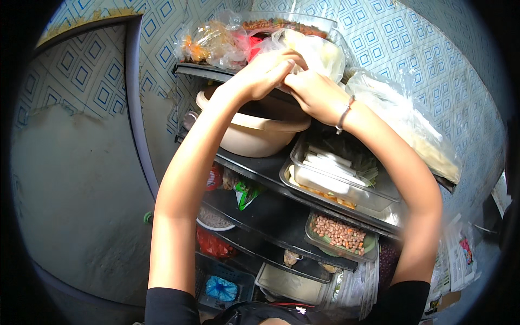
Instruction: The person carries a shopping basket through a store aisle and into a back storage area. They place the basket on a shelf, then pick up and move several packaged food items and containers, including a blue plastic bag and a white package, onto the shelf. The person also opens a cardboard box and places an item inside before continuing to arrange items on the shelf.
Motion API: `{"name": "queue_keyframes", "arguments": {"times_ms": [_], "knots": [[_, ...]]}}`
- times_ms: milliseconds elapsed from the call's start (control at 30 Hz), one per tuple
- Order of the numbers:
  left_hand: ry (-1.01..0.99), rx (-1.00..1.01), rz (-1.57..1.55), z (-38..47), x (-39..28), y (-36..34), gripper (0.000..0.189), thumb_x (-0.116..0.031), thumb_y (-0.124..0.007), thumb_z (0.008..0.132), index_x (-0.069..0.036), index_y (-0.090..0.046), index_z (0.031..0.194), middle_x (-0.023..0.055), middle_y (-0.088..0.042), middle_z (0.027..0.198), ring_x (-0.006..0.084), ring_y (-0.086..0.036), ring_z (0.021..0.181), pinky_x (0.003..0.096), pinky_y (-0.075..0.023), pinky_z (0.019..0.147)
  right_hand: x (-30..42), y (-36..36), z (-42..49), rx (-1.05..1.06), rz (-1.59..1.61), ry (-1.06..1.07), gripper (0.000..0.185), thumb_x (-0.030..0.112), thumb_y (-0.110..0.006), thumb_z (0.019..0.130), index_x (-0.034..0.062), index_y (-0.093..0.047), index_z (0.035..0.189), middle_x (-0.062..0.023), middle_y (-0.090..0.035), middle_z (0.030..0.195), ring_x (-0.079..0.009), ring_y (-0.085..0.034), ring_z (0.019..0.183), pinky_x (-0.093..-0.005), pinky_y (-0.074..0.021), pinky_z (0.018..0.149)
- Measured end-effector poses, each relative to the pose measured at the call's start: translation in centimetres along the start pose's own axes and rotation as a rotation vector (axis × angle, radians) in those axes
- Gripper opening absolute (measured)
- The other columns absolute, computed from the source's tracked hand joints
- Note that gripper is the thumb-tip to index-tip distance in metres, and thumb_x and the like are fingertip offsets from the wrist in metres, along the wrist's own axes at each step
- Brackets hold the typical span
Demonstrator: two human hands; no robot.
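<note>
Both of my hands meet at the top shelf of a black rack. My left hand (268,73) has its fingers bent at a clear plastic bag (325,53) that holds something pale. My right hand (315,93), with a bracelet at the wrist, is curled against the left one at the near side of the same bag. What the fingertips pinch is hidden. Left of the bag lie a red plastic bag (254,44) and a knotted clear bag (219,44). Behind them stands a clear container of reddish food (284,27).
Below my hands are a large beige basin (260,140) and a clear tray of white sticks (325,174). A big plastic bag (406,118) leans at the right. Lower shelves hold a container of peanuts (341,235) and a blue bag (221,288). A door frame (136,101) stands left.
</note>
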State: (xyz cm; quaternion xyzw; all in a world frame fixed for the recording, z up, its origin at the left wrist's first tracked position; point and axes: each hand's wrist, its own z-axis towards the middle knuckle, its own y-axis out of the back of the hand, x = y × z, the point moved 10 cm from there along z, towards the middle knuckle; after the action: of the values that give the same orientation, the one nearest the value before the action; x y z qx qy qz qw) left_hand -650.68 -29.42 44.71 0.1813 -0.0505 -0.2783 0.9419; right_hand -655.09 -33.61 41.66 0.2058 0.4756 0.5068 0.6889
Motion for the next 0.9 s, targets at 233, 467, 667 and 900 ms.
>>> {"name": "queue_keyframes", "arguments": {"times_ms": [233,467,667,900], "knots": [[-0.144,0.02,0.218,-1.0,2.0,-1.8,0.029,-0.023,-0.053,0.084,-0.007,-0.058,0.107,0.0149,-0.059,0.1,0.0313,-0.056,0.099,0.0439,-0.0421,0.085,-3.1,3.6,-0.8,-0.144,-0.111,-0.277,0.016,0.005,-0.043,0.088,-0.0001,-0.049,0.102,-0.0247,-0.053,0.105,-0.0449,-0.055,0.093,-0.0502,-0.0456,0.079],[-0.384,-0.216,0.55,-2.4,0.1,0.8,0.027,-0.03,-0.058,0.084,-0.004,-0.063,0.09,0.0076,-0.056,0.092,0.0264,-0.05,0.096,0.039,-0.0387,0.089,-9.9,2.0,1.0,0.219,-0.486,-0.573,0.028,0.008,-0.051,0.079,0.0035,-0.065,0.104,-0.0214,-0.067,0.09,-0.0357,-0.065,0.088,-0.0436,-0.052,0.078],[-0.066,0.112,0.484,-3.1,4.8,-0.4,0.031,-0.033,-0.058,0.084,-0.007,-0.061,0.1,0.0065,-0.061,0.101,0.0267,-0.052,0.094,0.0397,-0.0375,0.089,-14.4,0.6,-0.8,0.444,-0.406,-0.599,0.031,0.007,-0.059,0.075,0.0077,-0.066,0.105,-0.0173,-0.068,0.094,-0.032,-0.066,0.087,-0.0397,-0.0514,0.078],[0.055,0.063,0.452,-5.8,7.2,0.0,0.044,-0.044,-0.056,0.085,-0.011,-0.058,0.114,0.0089,-0.059,0.107,0.0283,-0.049,0.097,0.0413,-0.0345,0.09,-12.8,1.9,-3.0,0.105,0.086,-0.384,0.025,0.011,-0.059,0.084,0.0042,-0.064,0.107,-0.0172,-0.067,0.097,-0.0314,-0.065,0.091,-0.0385,-0.0496,0.081]]}}
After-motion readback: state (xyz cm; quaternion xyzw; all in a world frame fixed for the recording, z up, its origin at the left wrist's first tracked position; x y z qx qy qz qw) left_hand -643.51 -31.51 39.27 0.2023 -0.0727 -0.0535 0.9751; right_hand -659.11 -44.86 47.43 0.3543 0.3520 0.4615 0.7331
